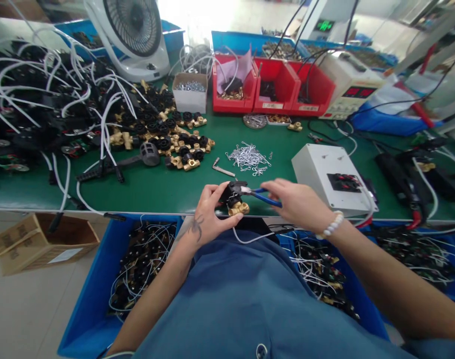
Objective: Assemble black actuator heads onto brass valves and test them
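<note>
A long, flat green workbench (175,192) carries a pile of brass-and-black fittings (182,147), a grey-and-black rubber-headed mallet (149,154), a loose heap of silvery wire clips (250,157), a bent grey rod (223,168), three red plastic bins (274,89) in a row and a sloped white metal box (325,172).

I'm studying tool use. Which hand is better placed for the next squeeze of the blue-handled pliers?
Right, I'd judge: the right hand grips the pliers; the left hand holds the black-and-brass part.
</note>
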A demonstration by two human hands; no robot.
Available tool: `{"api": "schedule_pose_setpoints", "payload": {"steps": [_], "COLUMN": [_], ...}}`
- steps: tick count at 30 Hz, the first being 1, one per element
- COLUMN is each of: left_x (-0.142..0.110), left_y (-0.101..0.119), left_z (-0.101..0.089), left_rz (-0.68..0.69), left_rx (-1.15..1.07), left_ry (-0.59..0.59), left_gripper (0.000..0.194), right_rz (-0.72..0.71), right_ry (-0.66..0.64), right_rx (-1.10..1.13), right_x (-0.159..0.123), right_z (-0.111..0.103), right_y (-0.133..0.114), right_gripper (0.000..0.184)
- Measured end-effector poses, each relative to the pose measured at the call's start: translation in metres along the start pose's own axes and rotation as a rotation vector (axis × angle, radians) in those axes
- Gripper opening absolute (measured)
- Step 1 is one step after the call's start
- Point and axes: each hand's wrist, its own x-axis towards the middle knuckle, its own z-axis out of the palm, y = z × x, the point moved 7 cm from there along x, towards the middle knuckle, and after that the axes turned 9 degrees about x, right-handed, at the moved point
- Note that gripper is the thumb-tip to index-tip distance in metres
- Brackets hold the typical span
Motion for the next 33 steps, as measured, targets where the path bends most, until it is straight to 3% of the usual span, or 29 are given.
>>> {"api": "schedule_pose_setpoints", "payload": {"steps": [2,3,6,8,9,12,14,15,17,19,20,23,25,26,28,30,31,33], "left_x": [0.000,0.000,0.000,0.001,0.001,0.001,0.002,0.002,0.003,0.003,0.003,0.003,0.003,0.003,0.004,0.005,0.005,0.005], "left_y": [-0.001,-0.001,0.000,0.001,0.001,0.000,0.000,0.000,0.001,0.002,0.003,0.003,0.003,0.003,0.004,0.004,0.004,0.003], "left_z": [0.000,0.000,0.000,0.000,0.000,0.001,0.001,0.001,0.002,0.002,0.002,0.002,0.003,0.003,0.003,0.003,0.003,0.003], "left_rz": [-0.009,-0.013,-0.005,0.008,0.014,0.012,0.011,0.014,0.028,0.035,0.035,0.035,0.036,0.039,0.044,0.044,0.040,0.028], "left_rx": [-0.018,-0.025,-0.013,0.004,0.008,-0.001,-0.005,-0.002,0.008,0.017,0.020,0.027,0.026,0.025,0.026,0.034,0.037,0.033], "left_ry": [-0.002,-0.007,-0.010,-0.001,0.003,0.007,0.006,0.005,0.002,0.001,0.000,-0.005,-0.007,-0.006,-0.003,-0.003,-0.004,-0.008], "left_gripper": [0.073,0.073,0.073,0.073,0.073,0.072,0.072,0.072,0.073,0.073,0.073,0.072,0.072,0.072,0.072,0.072,0.072,0.073], "right_rz": [0.005,0.014,0.039,0.043,0.040,0.013,0.003,0.009,0.033,0.050,0.052,0.025,0.017,0.025,0.054,0.069,0.070,0.067], "right_ry": [-0.155,-0.124,0.242,0.310,0.242,-0.124,-0.163,-0.083,0.199,0.299,0.248,-0.125,-0.170,-0.092,0.204,0.340,0.285,-0.015], "right_rx": [-0.042,-0.049,0.023,0.040,0.030,-0.047,-0.073,-0.072,-0.046,-0.043,-0.051,-0.085,-0.104,-0.097,-0.045,-0.013,-0.021,-0.084], "right_x": [-0.001,0.000,0.000,-0.003,-0.003,-0.001,0.001,0.003,0.003,0.000,0.000,0.000,0.001,0.003,0.002,-0.002,-0.002,0.000], "right_z": [0.008,0.003,-0.023,-0.023,-0.016,0.010,0.006,-0.003,-0.024,-0.027,-0.021,0.008,0.008,0.001,-0.021,-0.028,-0.023,-0.003], "right_y": [0.000,-0.001,-0.004,-0.005,-0.005,-0.007,-0.008,-0.009,-0.008,-0.005,-0.004,-0.002,-0.003,-0.003,-0.003,-0.001,0.000,0.000], "right_gripper": [0.017,0.015,0.017,0.023,0.023,0.015,0.012,0.013,0.018,0.024,0.023,0.016,0.013,0.014,0.017,0.019,0.017,0.011]}}
